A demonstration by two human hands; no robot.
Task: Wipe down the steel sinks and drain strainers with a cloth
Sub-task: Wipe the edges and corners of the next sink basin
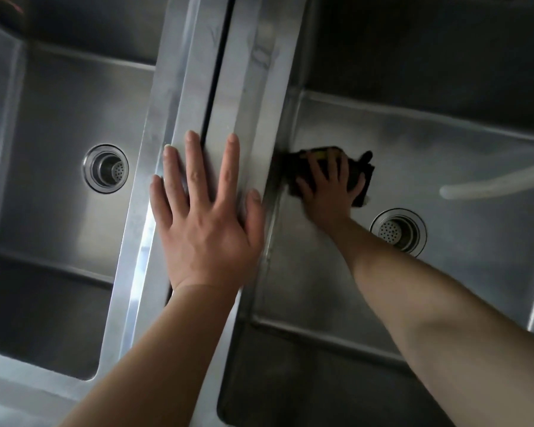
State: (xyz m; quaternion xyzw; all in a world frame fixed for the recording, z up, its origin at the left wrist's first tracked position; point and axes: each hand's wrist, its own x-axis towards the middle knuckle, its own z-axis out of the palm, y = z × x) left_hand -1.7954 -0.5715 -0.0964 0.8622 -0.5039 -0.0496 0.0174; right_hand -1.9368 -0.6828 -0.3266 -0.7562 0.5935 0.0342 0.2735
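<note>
Two steel sinks lie side by side, the left sink (59,124) and the right sink (429,149), split by a broad steel divider (235,72). My left hand (204,211) rests flat on the divider with its fingers spread and straight. Down in the right sink, my right hand (327,186) presses a dark cloth (363,174) with a yellow patch onto the sink floor, close to the left wall. The right drain strainer (398,231) sits just right of that forearm. The left drain strainer (105,168) lies uncovered in the left sink.
A pale hose (490,186) curves in from the right edge over the right sink floor. A dark seam (216,72) runs along the divider between the two rims. The near counter rim (28,392) crosses the bottom left.
</note>
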